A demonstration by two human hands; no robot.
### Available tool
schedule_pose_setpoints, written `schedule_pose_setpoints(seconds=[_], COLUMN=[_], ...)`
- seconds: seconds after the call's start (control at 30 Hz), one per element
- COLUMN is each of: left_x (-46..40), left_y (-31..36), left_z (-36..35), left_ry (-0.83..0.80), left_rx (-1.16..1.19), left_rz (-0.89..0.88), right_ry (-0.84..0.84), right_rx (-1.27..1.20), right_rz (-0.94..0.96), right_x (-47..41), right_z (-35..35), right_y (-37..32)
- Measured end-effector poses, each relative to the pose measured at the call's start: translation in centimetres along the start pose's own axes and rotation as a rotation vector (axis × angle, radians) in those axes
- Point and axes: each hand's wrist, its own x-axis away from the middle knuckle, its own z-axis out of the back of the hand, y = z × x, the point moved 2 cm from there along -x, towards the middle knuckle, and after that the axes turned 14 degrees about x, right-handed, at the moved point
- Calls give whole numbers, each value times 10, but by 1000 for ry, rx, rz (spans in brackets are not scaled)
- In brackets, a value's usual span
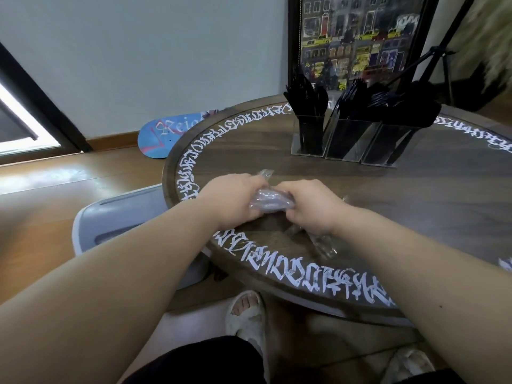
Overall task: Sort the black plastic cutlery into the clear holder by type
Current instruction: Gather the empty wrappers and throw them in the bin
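Spanning the foreground, round wooden table (304,173) over wood floor (69,195).

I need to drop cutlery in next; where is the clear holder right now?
In the head view, the clear holder stands at the table's far right side, in front of the framed picture, beyond both hands.

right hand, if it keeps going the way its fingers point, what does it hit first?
The right hand points left, toward the left hand. Between them is the clear plastic wrapper that both grip, so it would likely meet the left hand's fingers first; depth is unclear.
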Motion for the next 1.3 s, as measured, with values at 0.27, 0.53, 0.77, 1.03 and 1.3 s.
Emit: schedule_pose_setpoints(seconds=[0.27, 0.53, 0.77, 1.03, 1.3], left_x=[84, 169, 198, 188, 195], left_y=[4, -87, -190, -238, -245], left_z=[52, 57, 0, -35, -45], left_ry=[326, 391, 374, 369, 448], left_rx=[-32, 87, 120, 124, 102], left_rz=[39, 212, 465, 586, 522], right_ry=[212, 215, 169, 85, -78], right_rx=[-235, -112, 212, 547, 576], right_rz=[102, 214, 296, 480, 527], right_x=[30, -10, -60, -99, -135], right_z=[29, 2, -73, -118, -155], right_y=[-64, -162, -212, -239, -246])
